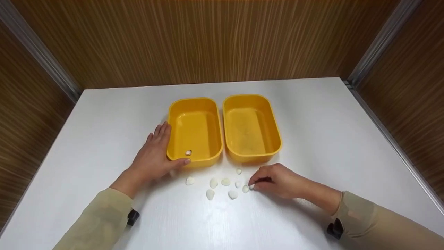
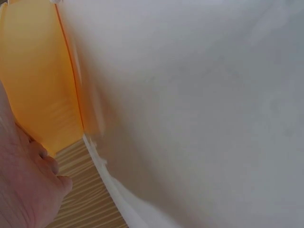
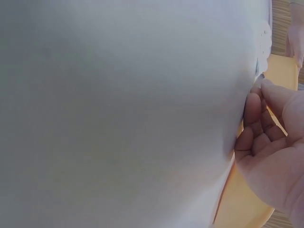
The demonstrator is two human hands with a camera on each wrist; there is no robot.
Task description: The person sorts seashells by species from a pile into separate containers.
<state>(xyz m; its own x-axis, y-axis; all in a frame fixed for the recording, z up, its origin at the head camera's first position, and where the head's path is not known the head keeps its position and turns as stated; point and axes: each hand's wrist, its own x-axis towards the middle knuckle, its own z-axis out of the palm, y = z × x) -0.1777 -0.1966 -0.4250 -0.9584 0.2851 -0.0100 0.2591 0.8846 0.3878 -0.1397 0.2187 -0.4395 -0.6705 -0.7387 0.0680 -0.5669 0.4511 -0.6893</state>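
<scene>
My left hand [image 1: 154,158] lies against the left yellow bin [image 1: 195,162], its fingers straight along the outer side and the thumb at the front rim. Inside that bin is a small white and dark piece [image 1: 188,152], too small to make out. With thumb and fingertips my right hand [image 1: 279,181] pinches a small white shell-like piece [image 1: 252,186] at the table surface, mostly hidden by the fingers. Just left of it lies another pale piece [image 1: 246,189]. In the right wrist view, the fingers of the right hand [image 3: 270,137] are curled, their tips together.
Several whitish shell-like pieces [image 1: 213,183] are scattered on the white table [image 1: 166,222] in front of the bins. A second yellow bin [image 1: 255,158] stands beside the left one, with a narrow gap between. Wood-grain panels [image 1: 215,41] enclose the back and both sides.
</scene>
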